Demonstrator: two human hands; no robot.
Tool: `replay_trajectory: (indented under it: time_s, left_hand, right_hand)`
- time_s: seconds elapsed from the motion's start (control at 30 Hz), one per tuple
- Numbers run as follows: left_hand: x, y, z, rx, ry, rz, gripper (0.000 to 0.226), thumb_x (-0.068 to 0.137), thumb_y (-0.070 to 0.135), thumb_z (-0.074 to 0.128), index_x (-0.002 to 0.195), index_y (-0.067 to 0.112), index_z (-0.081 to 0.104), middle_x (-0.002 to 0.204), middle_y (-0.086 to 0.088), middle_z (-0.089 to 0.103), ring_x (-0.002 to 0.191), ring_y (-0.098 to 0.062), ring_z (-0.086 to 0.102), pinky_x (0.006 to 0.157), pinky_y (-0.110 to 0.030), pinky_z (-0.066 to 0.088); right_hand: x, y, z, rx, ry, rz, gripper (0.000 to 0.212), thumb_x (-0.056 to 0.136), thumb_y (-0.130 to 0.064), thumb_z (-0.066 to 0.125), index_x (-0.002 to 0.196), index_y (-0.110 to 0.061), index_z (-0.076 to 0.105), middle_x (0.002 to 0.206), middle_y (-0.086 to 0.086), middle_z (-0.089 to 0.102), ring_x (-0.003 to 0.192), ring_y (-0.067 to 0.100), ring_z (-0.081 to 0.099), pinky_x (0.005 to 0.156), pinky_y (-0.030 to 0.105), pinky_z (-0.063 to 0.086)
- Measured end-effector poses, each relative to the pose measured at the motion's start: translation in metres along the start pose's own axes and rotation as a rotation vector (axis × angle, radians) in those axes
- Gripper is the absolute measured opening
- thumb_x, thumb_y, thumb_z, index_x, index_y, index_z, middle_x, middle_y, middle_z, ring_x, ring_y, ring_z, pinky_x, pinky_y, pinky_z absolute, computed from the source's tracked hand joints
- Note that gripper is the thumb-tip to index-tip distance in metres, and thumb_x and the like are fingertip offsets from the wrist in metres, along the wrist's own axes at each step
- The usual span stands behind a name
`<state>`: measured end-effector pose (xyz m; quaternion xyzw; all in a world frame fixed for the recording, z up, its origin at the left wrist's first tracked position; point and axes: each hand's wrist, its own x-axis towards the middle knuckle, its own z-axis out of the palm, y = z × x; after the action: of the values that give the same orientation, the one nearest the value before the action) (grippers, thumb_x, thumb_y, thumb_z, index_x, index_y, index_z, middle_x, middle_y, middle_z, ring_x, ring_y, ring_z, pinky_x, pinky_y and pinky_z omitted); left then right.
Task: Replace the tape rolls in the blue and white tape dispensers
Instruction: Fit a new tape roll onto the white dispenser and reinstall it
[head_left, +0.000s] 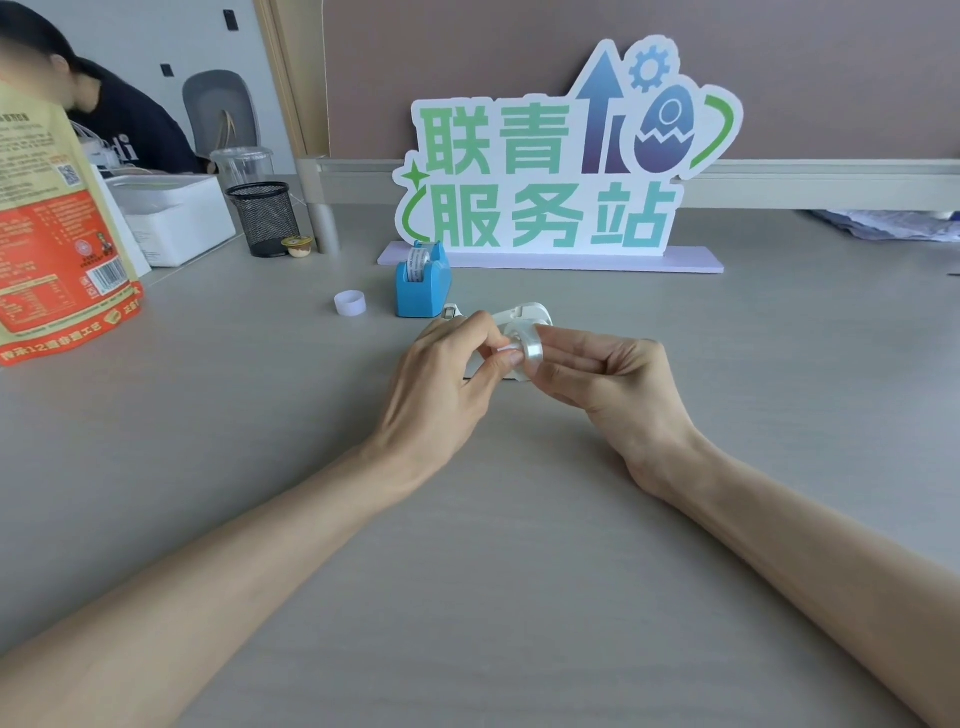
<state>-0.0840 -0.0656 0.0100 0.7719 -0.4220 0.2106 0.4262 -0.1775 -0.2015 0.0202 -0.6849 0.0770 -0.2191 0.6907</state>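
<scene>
A clear tape roll (531, 347) is held above the grey desk between both hands. My right hand (613, 384) grips its rim from the right, and my left hand (447, 374) pinches the white core piece (508, 349) at its centre. Just behind the hands lies the white tape dispenser (524, 313), partly hidden by my fingers. The blue tape dispenser (422, 283) stands upright farther back with a printed tape roll (417, 262) seated in it. A small translucent white empty core ring (350, 303) sits on the desk to the left of the blue dispenser.
A large green and blue sign (561, 171) on a lilac base stands behind the dispensers. At the left are a red snack bag (57, 249), a white box (176, 213), a black mesh pen cup (265, 218) and a person in a dark top (119, 130). Papers (893, 223) lie far right.
</scene>
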Motion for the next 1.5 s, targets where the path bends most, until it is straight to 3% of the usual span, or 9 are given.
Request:
replay_trajectory:
  time_s: [0.6,0.9,1.03,1.2,1.43,1.5]
  left_hand:
    - [0.0002,0.0025,-0.0028,0.001,0.015,0.059,0.012,0.086,0.014,0.066,0.078,0.006,0.062,0.063,0.025,0.043,0.07,0.013,0.044,0.063,-0.006,0.03]
    - [0.0015,0.0003,-0.0044,-0.022,-0.029,0.056,0.013,0.088,0.013,0.064,0.077,0.006,0.062,0.064,0.021,0.047,0.067,0.006,0.043,0.065,-0.008,0.029]
    - [-0.0002,0.0004,-0.003,-0.023,-0.043,0.078,0.012,0.088,0.013,0.064,0.078,0.007,0.063,0.071,0.01,0.058,0.069,-0.008,0.045,0.065,-0.014,0.032]
    - [0.0004,0.0027,-0.0033,-0.068,-0.003,-0.012,0.013,0.089,0.016,0.063,0.08,0.006,0.061,0.064,0.022,0.048,0.065,0.007,0.044,0.06,-0.009,0.029]
    - [0.0,0.0042,-0.0034,-0.094,-0.003,-0.085,0.01,0.089,0.019,0.065,0.087,0.009,0.064,0.06,0.026,0.052,0.058,0.011,0.045,0.054,-0.008,0.029]
    - [0.0011,0.0059,-0.006,-0.142,-0.008,-0.133,0.011,0.087,0.021,0.067,0.091,0.012,0.065,0.059,0.031,0.053,0.053,0.005,0.048,0.051,-0.008,0.031]
  right_hand:
    - [0.003,0.0052,-0.0024,-0.054,0.011,-0.033,0.036,0.08,0.0,0.074,0.116,-0.003,0.069,0.106,0.005,0.075,0.107,0.01,0.067,0.1,0.031,0.051]
    - [0.0038,0.0056,-0.0032,-0.079,-0.001,-0.042,0.036,0.081,0.0,0.074,0.116,-0.003,0.069,0.108,0.007,0.074,0.106,0.01,0.068,0.098,0.03,0.051]
    - [0.0031,0.0052,-0.0032,-0.087,-0.016,-0.06,0.035,0.082,0.002,0.072,0.116,-0.002,0.068,0.106,0.007,0.074,0.103,0.011,0.069,0.095,0.025,0.052]
    - [0.0021,0.0033,-0.0023,-0.058,-0.029,-0.078,0.031,0.084,0.001,0.07,0.115,-0.006,0.07,0.103,0.0,0.076,0.1,0.007,0.07,0.09,0.02,0.053]
    - [0.0036,0.0017,-0.0025,-0.04,-0.051,-0.074,0.031,0.085,0.001,0.069,0.115,-0.006,0.07,0.104,0.002,0.076,0.101,0.009,0.07,0.091,0.021,0.053]
    - [0.004,0.0009,-0.0027,-0.006,-0.053,-0.055,0.029,0.085,0.0,0.068,0.113,-0.009,0.071,0.102,0.001,0.077,0.099,0.01,0.071,0.091,0.024,0.054]
